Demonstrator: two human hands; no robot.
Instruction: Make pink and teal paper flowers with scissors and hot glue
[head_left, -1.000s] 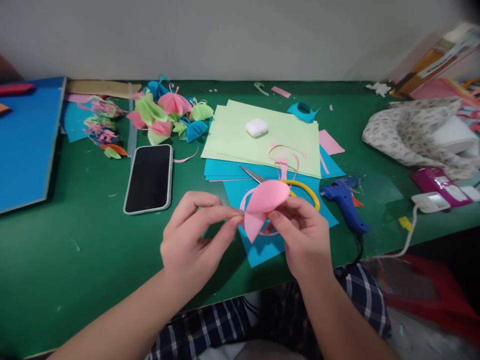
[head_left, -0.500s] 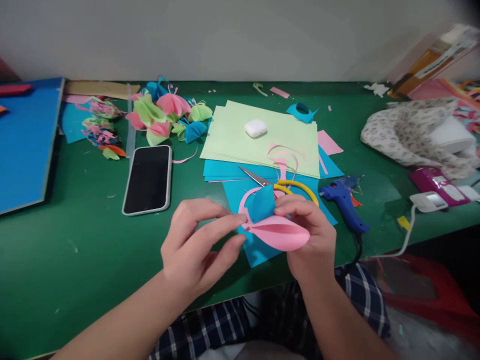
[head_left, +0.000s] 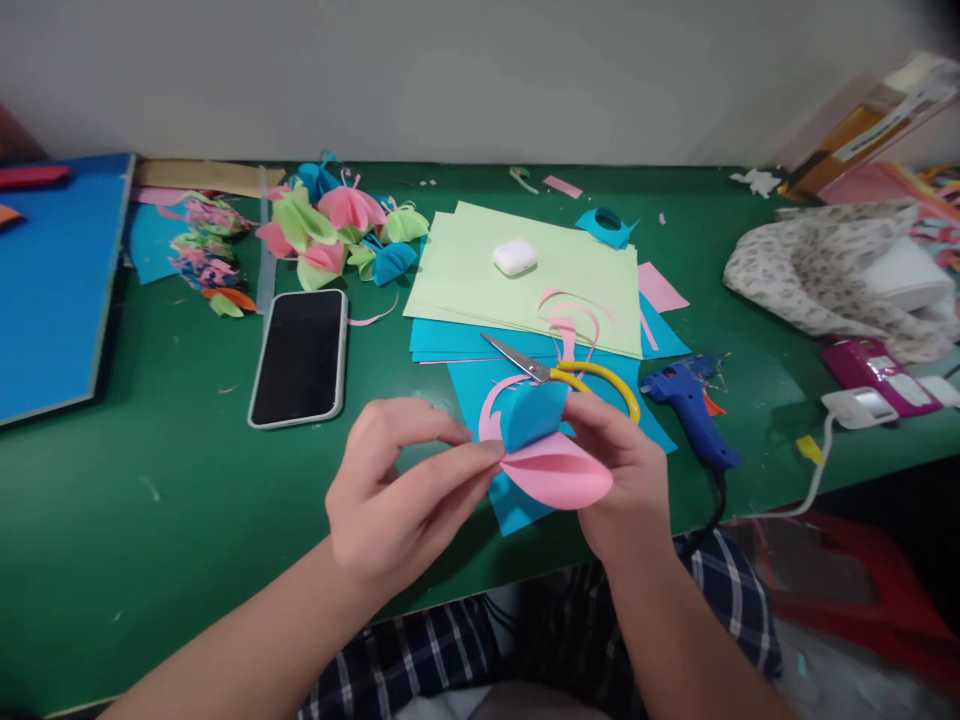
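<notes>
Now, left hand [head_left: 409, 490]: its grip is closed at the fingertips on the left end of the folded pink paper [head_left: 559, 478]; half a second ago those fingertips were parted.
Right hand [head_left: 626, 470]: its grip clasps the far side of the pieces, fingers at the upper right corner of the folded blue paper [head_left: 534, 418]; the thumb cannot be made out.
Folded papers: between both hands, above the bench [head_left: 172, 560], the pink one bowed open below the blue; a second ago the pink stood uppermost and the blue was hardly seen.
Pink loop [head_left: 491, 405]: just behind the left fingertips, partly covered by the folded pieces.
Scissors [head_left: 541, 372]: behind the right hand, yellow handles partly hidden by its fingers, blades pointing up and left.
Loose blue sheet [head_left: 517, 510]: beneath the hands, mostly blocked by them.
Light green sheets [head_left: 450, 285]: beyond the scissors, a white case [head_left: 515, 257] and pink strips [head_left: 568, 338] on top, unchanged.
Left side: phone [head_left: 300, 355] lying flat, paper petals [head_left: 352, 210] clustered behind it, blue board [head_left: 52, 290] at the edge.
Right side: blue glue gun [head_left: 694, 415] near the right hand; patterned cloth [head_left: 780, 265] and purple device [head_left: 874, 370] farther off.
</notes>
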